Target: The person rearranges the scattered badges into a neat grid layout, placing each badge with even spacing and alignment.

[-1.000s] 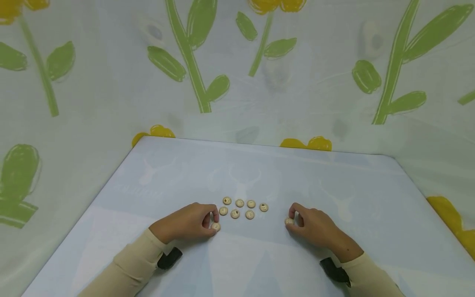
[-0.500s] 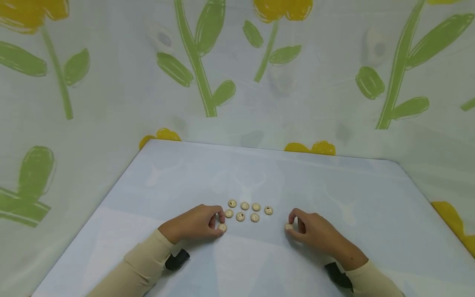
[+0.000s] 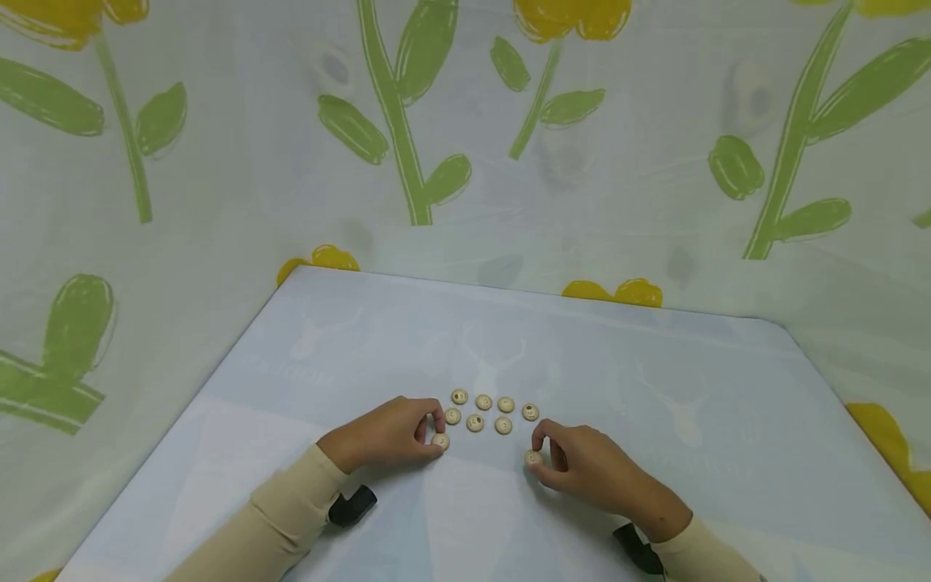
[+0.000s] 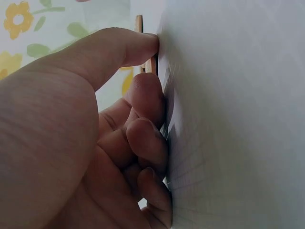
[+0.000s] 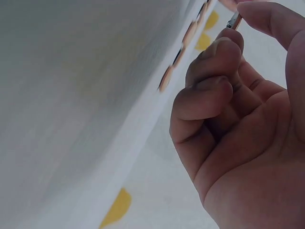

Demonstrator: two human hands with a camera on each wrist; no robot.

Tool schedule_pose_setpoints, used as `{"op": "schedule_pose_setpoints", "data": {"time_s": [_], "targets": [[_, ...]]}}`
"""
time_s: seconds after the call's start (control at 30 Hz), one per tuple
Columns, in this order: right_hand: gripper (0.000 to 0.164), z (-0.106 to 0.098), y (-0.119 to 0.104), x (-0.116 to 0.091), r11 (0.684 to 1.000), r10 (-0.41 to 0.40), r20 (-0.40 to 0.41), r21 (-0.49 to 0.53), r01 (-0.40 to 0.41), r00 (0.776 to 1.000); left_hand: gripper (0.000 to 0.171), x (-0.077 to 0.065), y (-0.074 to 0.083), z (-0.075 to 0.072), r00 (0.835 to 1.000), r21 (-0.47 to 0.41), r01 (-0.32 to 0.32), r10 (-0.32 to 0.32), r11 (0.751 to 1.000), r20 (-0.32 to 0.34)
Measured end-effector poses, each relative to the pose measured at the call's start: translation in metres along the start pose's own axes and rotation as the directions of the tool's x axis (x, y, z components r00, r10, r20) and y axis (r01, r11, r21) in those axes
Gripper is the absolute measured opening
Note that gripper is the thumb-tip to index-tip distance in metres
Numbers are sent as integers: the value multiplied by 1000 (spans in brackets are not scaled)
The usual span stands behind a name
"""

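Observation:
My left hand (image 3: 389, 436) rests on the table and pinches a small round wooden disc (image 3: 440, 441) between thumb and forefinger. In the left wrist view its fingers lie curled against the white surface, and the thumb covers much of the disc. My right hand (image 3: 592, 469) pinches another wooden disc (image 3: 533, 458) by its edge, to the right of the left hand. Seen edge-on in the right wrist view, this disc (image 5: 233, 20) sits between thumb and forefinger, above the tabletop. Just beyond both hands lie several similar discs (image 3: 475, 423) in two rows, with small dark printed marks on top.
The pale table (image 3: 407, 339) has faint deer-head prints and a far edge against a hanging cloth (image 3: 240, 162) with green leaves and yellow flowers. A black strap-on camera (image 3: 352, 506) sits under the left wrist, and a similar one (image 3: 638, 550) under the right.
My right hand has moved left and slightly nearer with its disc, closing on the rows. The left hand keeps its place beside the discs. The head view has shifted a little.

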State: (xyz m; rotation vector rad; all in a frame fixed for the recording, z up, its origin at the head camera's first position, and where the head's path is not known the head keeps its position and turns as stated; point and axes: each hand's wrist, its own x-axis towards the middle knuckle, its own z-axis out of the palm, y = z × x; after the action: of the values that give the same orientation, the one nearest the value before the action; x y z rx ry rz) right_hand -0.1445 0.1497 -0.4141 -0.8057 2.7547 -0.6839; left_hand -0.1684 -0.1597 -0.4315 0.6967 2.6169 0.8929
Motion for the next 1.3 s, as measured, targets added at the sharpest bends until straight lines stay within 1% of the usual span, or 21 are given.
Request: {"op": "schedule_pose_setpoints", "data": {"time_s": [0.13,0.3,0.5,0.7,0.97,1.3], "targets": [[16,4,-7,7,999,-27,23,-18,28,999,16,0,-1,1,1000,-3,11,-11,1000,-1],[18,9,-17,19,998,-32,51,-52,35,998,16,1,-2,1,1000,2,12,-12,1000,-3],[16,13,-28,32,997,-55,95,-49,60,994,16,0,-1,1,1000,-2,22,-22,1000,-5],[14,15,-36,42,994,-83,122,-59,91,989,17,-1,-1,0,1000,-3,21,-21,1000,-8],[11,18,-43,56,980,-149,112,-116,161,982,17,0,-1,0,1000,-5,14,-14,1000,1],[12,21,-51,64,984,-142,147,-85,155,979,16,-1,-2,0,1000,2,-6,6,1000,-11]]}}
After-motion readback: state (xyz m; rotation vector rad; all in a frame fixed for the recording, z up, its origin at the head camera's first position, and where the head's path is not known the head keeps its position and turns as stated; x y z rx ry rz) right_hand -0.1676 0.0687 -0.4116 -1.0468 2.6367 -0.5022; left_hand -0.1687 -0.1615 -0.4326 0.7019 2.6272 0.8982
